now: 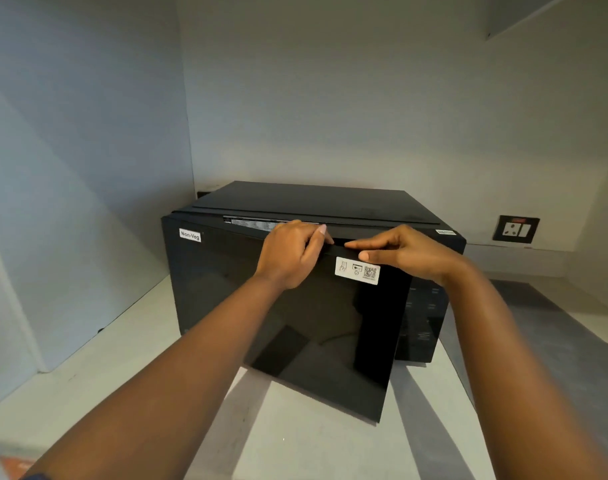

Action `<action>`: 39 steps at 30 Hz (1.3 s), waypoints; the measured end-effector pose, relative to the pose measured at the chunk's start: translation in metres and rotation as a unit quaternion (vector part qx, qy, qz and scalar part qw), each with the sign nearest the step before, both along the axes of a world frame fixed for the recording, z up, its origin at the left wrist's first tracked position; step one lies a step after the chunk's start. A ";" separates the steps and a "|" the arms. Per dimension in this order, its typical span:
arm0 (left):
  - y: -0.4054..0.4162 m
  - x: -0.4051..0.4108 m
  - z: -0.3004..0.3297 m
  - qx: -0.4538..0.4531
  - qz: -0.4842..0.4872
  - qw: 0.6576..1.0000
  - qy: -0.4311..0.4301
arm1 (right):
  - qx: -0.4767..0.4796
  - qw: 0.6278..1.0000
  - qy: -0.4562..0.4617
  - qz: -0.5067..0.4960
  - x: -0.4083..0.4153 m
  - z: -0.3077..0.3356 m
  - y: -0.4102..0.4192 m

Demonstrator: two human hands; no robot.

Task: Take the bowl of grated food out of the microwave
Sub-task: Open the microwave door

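A black microwave point(316, 202) stands on a pale counter point(129, 358) in a corner. Its dark glass door point(316, 334) is swung partly outward, hinged at the left, with a "Non-Veg" label point(190, 234) at its top left and a white QR sticker point(358, 270) near its top right. My left hand point(292, 254) grips the door's top edge, fingers curled over it. My right hand point(403, 251) pinches the same edge just to the right, thumb on the front. The bowl of grated food is hidden behind the door.
White walls close in at the left and behind the microwave. A wall socket point(515, 229) sits at the right. The control panel point(423, 317) shows beside the door. An orange object point(15, 464) is at the bottom left corner.
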State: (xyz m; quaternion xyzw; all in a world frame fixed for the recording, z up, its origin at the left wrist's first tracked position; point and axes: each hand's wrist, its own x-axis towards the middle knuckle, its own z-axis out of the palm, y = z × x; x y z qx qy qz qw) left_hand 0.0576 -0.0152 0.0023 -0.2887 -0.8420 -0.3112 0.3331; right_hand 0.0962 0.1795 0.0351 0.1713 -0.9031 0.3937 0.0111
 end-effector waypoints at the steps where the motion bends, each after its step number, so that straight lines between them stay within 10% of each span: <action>1: -0.003 0.002 0.005 0.003 -0.006 0.999 -0.033 | 0.006 1.000 -0.012 0.026 0.004 0.003 -0.002; 8: -0.038 0.003 0.039 -0.267 0.201 0.913 -0.235 | 0.042 0.977 -0.050 0.204 0.023 0.011 -0.039; 18: -0.088 0.016 0.053 -0.361 0.322 0.797 -0.363 | 0.028 0.950 0.023 0.311 0.040 -0.002 -0.114; 39: -0.192 0.052 0.066 -0.415 0.296 0.784 -0.354 | 0.087 0.880 0.268 0.382 0.052 -0.028 -0.260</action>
